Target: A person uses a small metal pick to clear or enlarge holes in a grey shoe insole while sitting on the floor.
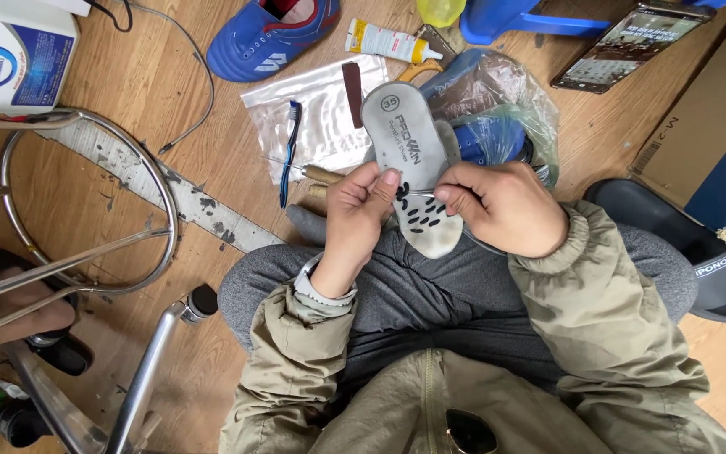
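Grey insole (413, 160) pinched by left hand (361, 214), right hand (506, 206) fingers closed on needle (420, 194)

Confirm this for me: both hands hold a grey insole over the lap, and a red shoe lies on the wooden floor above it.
One detail is wrong: the shoe is blue, not red. The head view shows it on the wooden floor, while the left hand and right hand hold the grey insole.

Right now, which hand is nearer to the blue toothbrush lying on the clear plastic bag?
Left. The left hand pinches the grey shoe insole just right of the blue toothbrush; the right hand is farther right, beyond the insole.
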